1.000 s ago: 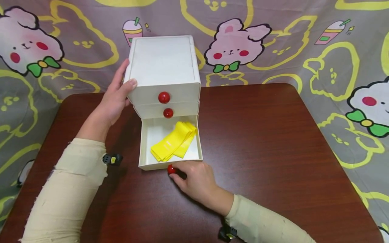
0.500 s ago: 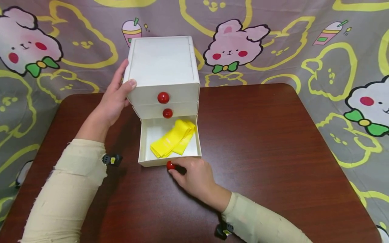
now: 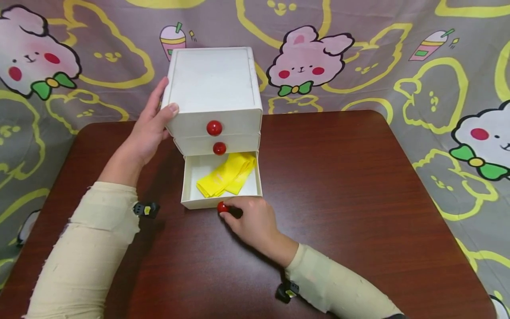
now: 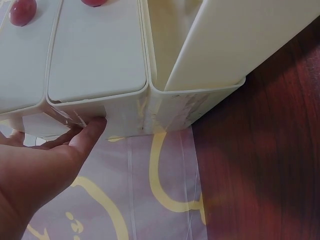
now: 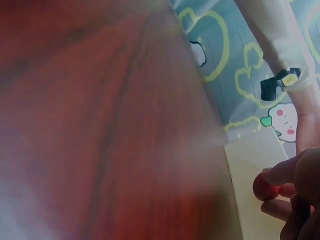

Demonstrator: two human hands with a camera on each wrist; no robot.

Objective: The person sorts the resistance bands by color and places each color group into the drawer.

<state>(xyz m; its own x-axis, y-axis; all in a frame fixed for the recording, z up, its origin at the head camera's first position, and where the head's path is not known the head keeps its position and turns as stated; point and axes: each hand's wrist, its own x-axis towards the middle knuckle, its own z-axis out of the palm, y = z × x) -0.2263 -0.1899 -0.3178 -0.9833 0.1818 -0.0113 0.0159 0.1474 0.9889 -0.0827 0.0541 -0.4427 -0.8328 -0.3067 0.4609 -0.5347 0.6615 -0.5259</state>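
A white drawer cabinet stands on the table, its bottom drawer pulled out. Inside that drawer lies a folded yellow strip of cloth or band. My right hand pinches the drawer's red round knob between thumb and fingers; the right wrist view shows the same knob in the grip. My left hand rests against the cabinet's left side, fingers fairly straight, thumb at the upper front corner. In the left wrist view the thumb of this hand touches the side wall.
Two upper drawers are closed, each with a red knob on its front. Brown wooden table surrounds the cabinet. A patterned cloth hangs close behind and beside the table.
My right hand has pushed the bottom drawer part of the way inward, and the yellow strip has gone back with it. The left hand stays in place on the cabinet.
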